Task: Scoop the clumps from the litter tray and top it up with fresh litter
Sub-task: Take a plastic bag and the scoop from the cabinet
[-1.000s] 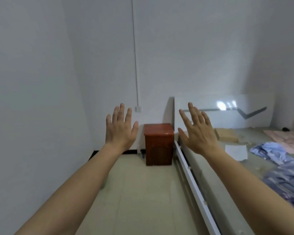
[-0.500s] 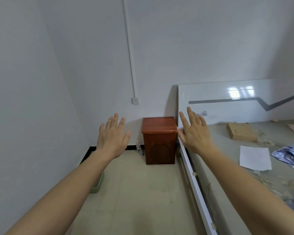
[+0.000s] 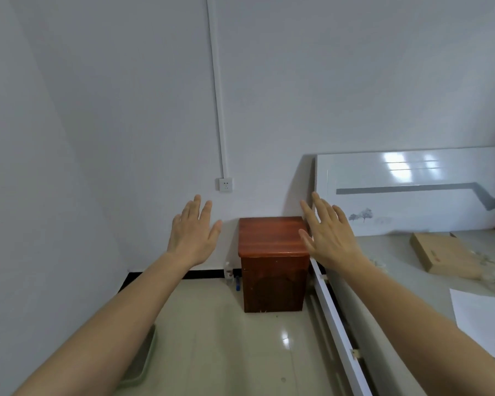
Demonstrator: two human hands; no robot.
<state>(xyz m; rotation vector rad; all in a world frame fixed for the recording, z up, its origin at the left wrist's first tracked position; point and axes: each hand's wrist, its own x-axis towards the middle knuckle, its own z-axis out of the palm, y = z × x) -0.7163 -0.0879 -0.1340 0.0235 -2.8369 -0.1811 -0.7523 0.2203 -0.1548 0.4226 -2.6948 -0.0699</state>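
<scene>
My left hand (image 3: 193,235) is raised in front of me with its fingers spread, holding nothing. My right hand (image 3: 327,234) is raised the same way, empty, in front of the bedside cabinet's right edge. A pale green litter tray (image 3: 143,364) lies on the floor against the left wall, mostly hidden under my left forearm. Only its right rim and a strip of grey litter show. No scoop or litter bag is in view.
A red-brown wooden bedside cabinet (image 3: 273,264) stands against the far wall. A white bed frame (image 3: 337,327) with a glossy headboard (image 3: 412,192) fills the right side, carrying a cardboard box (image 3: 443,254) and a white sheet of paper (image 3: 486,321). A small bottle (image 3: 228,271) stands left of the cabinet. Tiled floor (image 3: 226,347) runs between wall and bed.
The view has tilted down and moved closer to the cabinet. The green tray has come into view under my left forearm. Both hands stay raised and open.
</scene>
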